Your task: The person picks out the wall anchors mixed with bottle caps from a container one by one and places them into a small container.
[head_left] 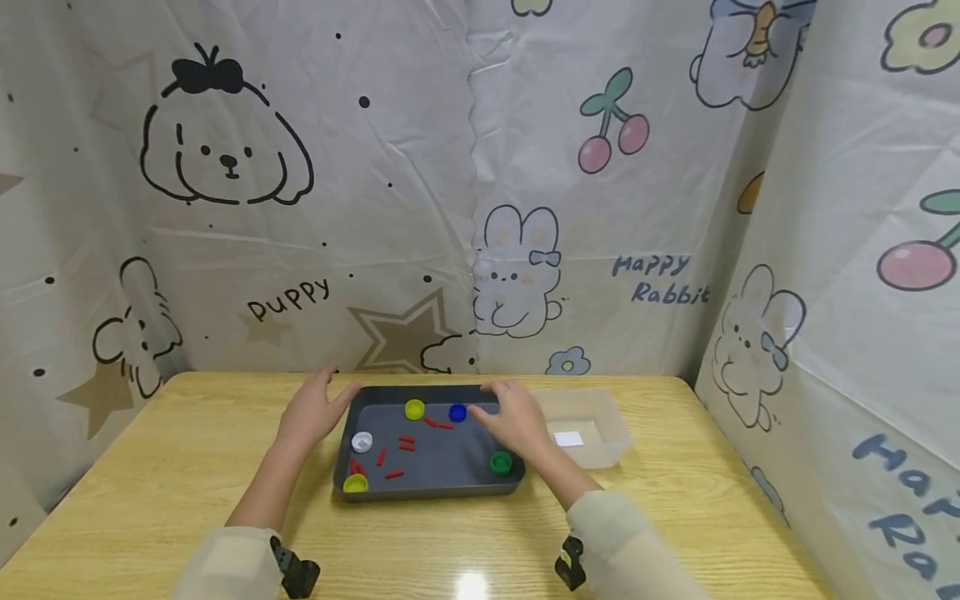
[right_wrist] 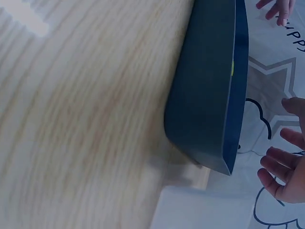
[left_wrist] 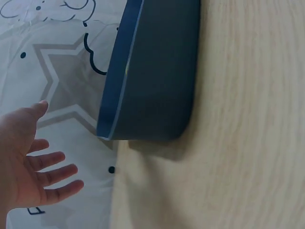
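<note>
A dark grey tray (head_left: 450, 462) lies on the table, with small round caps and several short red sticks (head_left: 407, 447) in it. One yellow cap (head_left: 415, 409) and a blue cap (head_left: 457, 413) sit toward the back. Along the left are a whitish cap (head_left: 362, 442) and, at the front corner, another yellow cap (head_left: 356, 482). A green cap (head_left: 500, 463) is at the front right. My left hand (head_left: 309, 414) hovers by the tray's left side, fingers spread and holding nothing (left_wrist: 28, 162). Over the tray's right end, my right hand (head_left: 520, 419) is likewise empty, fingers relaxed.
A translucent plastic box (head_left: 618, 427) with a white label (head_left: 567, 438) inside stands right of the tray, partly behind my right hand. The wooden table (head_left: 420, 550) runs back to a patterned cloth (head_left: 390, 208), which also hangs along both sides.
</note>
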Tool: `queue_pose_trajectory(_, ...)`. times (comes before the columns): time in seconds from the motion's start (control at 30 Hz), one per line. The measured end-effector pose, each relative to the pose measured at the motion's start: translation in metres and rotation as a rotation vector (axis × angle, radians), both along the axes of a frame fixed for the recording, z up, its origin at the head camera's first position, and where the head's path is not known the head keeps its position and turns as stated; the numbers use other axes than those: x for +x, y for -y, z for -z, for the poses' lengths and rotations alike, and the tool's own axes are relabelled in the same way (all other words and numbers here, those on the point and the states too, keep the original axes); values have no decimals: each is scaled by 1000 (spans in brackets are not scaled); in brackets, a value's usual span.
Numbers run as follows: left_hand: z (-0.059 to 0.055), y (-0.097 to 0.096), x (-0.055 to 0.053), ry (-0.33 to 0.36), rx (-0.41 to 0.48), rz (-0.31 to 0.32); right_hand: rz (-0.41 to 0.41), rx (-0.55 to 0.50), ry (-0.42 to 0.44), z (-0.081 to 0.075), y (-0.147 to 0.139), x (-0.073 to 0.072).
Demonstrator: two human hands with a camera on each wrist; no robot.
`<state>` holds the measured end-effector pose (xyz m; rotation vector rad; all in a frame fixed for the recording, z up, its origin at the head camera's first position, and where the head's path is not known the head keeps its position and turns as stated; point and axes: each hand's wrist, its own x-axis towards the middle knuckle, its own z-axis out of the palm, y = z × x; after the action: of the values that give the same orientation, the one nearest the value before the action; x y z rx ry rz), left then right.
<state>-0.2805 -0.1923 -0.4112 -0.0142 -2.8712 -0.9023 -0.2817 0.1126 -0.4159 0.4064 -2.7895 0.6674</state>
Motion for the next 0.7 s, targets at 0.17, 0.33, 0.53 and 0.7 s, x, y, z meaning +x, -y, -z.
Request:
queue_pose_trajectory(0.17, 14, 3, 0, 12, 124, 13, -1, -71, 46, 8, 5, 2)
queue_pose_trajectory(0.33, 27, 5, 1, 38, 253, -3, -4, -98, 99, 18, 10, 4)
queue_pose_trajectory(0.53, 39, 4, -1, 57, 389, -35, -21, -105, 98, 28, 15, 4)
queue_pose_trajectory(0.7, 46, 2, -4, 102, 503, -31, -22, -138, 129, 34, 19, 4)
